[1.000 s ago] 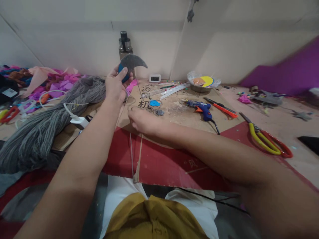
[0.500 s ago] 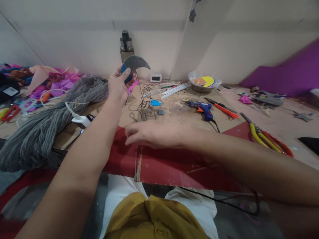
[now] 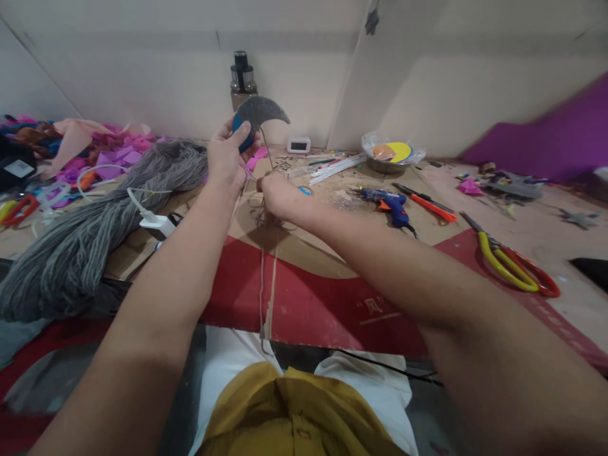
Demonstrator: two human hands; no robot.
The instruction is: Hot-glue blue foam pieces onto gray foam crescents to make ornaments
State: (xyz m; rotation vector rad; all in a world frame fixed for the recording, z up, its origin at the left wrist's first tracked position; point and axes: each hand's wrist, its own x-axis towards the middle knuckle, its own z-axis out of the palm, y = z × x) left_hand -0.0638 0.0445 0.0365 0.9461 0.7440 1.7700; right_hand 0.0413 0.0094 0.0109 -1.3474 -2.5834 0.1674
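Observation:
My left hand is closed on a crescent-shaped piece, dark grey with a blue part at the thumb, and holds it up over the cardboard. A thin grey cord runs down from the crescent to my right hand. The right hand is curled with its back to me, so its fingertips are mostly hidden; it appears to have the cord in its grasp. Loops of cord lie on the cardboard beneath it, and one cord end hangs over the front edge. A blue patch shows just behind the right wrist.
At the left lies a thick hank of grey yarn beside a white plug. To the right are a blue glue gun, a red-orange cutter and yellow-red scissors. Behind stand a bottle, a small clock and a bowl.
My right hand has moved up and away from me, from over the red front strip to the cord below the crescent. The left hand still holds the crescent, nearly in place.

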